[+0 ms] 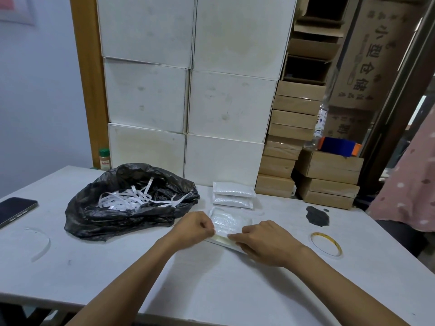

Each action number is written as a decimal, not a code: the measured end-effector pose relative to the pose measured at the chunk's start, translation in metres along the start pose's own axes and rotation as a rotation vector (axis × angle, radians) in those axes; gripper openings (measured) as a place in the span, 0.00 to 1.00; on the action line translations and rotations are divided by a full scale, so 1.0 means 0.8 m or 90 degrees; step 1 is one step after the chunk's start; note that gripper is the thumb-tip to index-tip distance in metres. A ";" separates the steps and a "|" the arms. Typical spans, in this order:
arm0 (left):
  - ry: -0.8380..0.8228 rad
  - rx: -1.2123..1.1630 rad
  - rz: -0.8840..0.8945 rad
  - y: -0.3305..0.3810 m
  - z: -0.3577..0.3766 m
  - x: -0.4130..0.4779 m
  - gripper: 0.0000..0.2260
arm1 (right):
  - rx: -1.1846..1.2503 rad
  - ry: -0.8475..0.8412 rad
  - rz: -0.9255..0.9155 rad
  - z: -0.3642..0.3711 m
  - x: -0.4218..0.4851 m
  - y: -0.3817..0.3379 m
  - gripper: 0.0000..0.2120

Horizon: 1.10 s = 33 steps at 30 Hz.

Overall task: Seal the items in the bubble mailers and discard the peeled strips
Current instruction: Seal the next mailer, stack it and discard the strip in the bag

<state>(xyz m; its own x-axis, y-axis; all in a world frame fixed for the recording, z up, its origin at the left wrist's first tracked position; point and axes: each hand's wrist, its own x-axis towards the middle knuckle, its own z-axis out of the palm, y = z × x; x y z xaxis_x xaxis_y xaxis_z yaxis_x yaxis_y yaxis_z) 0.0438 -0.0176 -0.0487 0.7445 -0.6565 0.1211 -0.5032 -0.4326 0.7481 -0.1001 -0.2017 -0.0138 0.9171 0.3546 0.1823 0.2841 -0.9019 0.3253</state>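
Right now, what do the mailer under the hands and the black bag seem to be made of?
The mailer looks like glossy plastic film over bubble padding: it glints and shows a fine dimpled texture. The black bag looks like thin, shiny plastic film: it crumples in soft folds. The strips inside it look like matte white paper, though that's uncertain.

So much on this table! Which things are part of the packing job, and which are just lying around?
Part of the job:
clear bubble mailer under both hands
stack of sealed white mailers
black plastic bag of peeled white strips

Just lying about:
dark smartphone
yellow tape roll
green-capped spice jar
clear water bottle
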 end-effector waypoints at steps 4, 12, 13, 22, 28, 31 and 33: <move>-0.001 0.013 -0.001 0.000 0.001 -0.001 0.07 | 0.018 -0.045 0.006 -0.001 0.004 -0.006 0.15; -0.002 0.131 -0.025 0.003 0.010 0.008 0.11 | 0.015 -0.071 0.042 0.013 0.009 -0.006 0.15; -0.003 0.131 -0.034 0.006 0.011 0.008 0.11 | 0.035 -0.068 0.059 0.014 0.008 -0.004 0.15; 0.019 0.139 -0.093 0.004 0.005 0.012 0.15 | 0.289 0.017 0.217 0.025 -0.019 0.001 0.04; 0.059 0.345 0.149 0.018 0.016 0.004 0.09 | 0.313 -0.048 0.266 0.032 -0.013 0.012 0.07; 0.062 0.423 0.277 0.024 0.025 0.004 0.14 | 0.332 -0.080 0.285 0.032 -0.007 0.013 0.07; 0.060 0.348 0.238 0.034 0.036 0.003 0.08 | 0.333 -0.096 0.300 0.032 -0.004 0.015 0.07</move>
<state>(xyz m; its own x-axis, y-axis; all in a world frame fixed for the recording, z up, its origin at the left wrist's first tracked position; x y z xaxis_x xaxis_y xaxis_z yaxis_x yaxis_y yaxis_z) 0.0195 -0.0486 -0.0468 0.4997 -0.7771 0.3826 -0.8661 -0.4537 0.2096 -0.0926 -0.2196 -0.0342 0.9931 -0.1056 0.0516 -0.0895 -0.9640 -0.2503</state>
